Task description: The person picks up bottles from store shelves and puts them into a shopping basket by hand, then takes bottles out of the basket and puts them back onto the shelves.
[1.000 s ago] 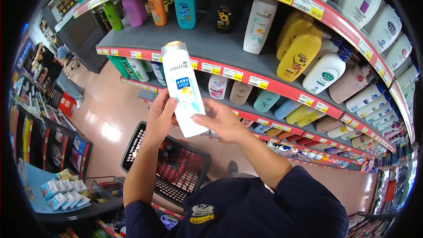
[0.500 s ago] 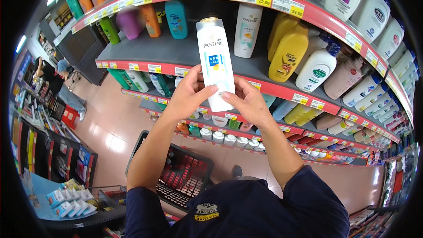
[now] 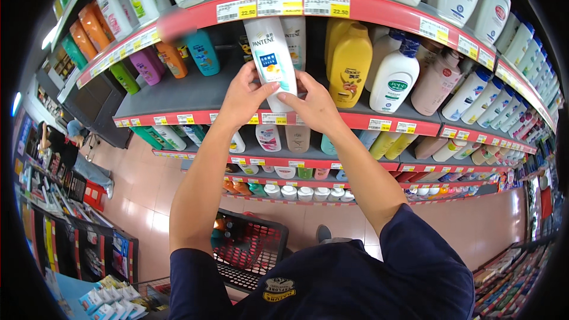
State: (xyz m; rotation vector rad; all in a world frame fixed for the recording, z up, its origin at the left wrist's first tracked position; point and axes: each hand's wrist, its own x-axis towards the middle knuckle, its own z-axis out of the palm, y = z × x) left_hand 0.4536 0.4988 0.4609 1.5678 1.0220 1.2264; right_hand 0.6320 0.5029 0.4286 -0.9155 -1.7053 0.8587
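Note:
A white shampoo bottle (image 3: 272, 62) with a small blue label is held upright, tilted slightly left, between both my hands at the front of a grey shelf (image 3: 195, 96). My left hand (image 3: 246, 95) grips its lower left side, thumb across the front. From the right, my right hand (image 3: 314, 102) closes on its lower edge, thumb also on the front. The bottle's top reaches under the red-edged shelf above. Just behind it stands a similar white bottle (image 3: 294, 41), partly hidden. To the right is a yellow bottle (image 3: 351, 71).
A white pump bottle (image 3: 393, 80) and a pink pump bottle (image 3: 435, 83) stand farther right. Blue (image 3: 203, 53), orange (image 3: 172, 60) and purple (image 3: 147, 66) bottles stand left. Below my arms is a black shopping basket (image 3: 249, 246). A person (image 3: 71, 157) is at the far left.
Both hands have carried the shampoo bottle forward to the shelf, beneath the upper ledge. The view has shifted, and the bottle now overlaps the similar white one.

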